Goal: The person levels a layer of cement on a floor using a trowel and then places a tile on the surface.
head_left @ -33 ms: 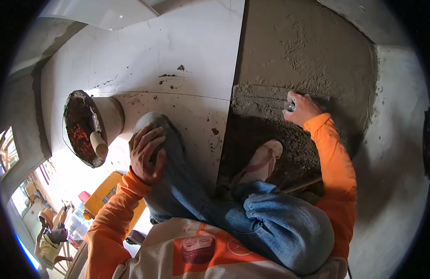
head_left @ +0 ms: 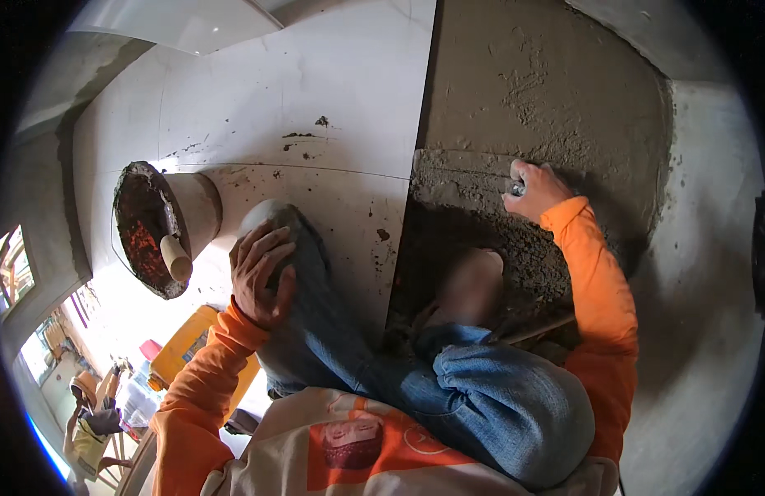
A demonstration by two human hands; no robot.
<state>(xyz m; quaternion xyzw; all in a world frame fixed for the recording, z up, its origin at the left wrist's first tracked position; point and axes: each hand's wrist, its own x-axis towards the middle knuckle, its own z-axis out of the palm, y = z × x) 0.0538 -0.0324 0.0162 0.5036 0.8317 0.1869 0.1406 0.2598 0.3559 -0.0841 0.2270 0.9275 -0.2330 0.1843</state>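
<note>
My right hand (head_left: 538, 192) is closed around a long, flat straightedge (head_left: 465, 169) smeared with grey mortar. The bar lies across the wet mortar bed (head_left: 556, 99), its left end at the edge of the pale tiles. Beyond the bar the mortar is mostly smooth; nearer to me it is rough and crumbly. My left hand (head_left: 262, 269) rests on my denim-covered left knee, fingers extended and holding nothing. My foot (head_left: 469, 285) is blurred on the near side of the bar.
Left of my knee is a mortar-crusted bucket (head_left: 202, 202) with a wooden handle (head_left: 176, 258) sticking out. Large pale tiles (head_left: 341, 83) bear mortar splashes. A yellow jerrycan (head_left: 184, 343) stands near my left arm. A grey wall (head_left: 705, 215) rises at right; another person (head_left: 89, 442) is at lower left.
My right forearm has shifted very slightly to the right. The sandal strap, sharp before, is now lost in blur. My left hand has stayed put.
</note>
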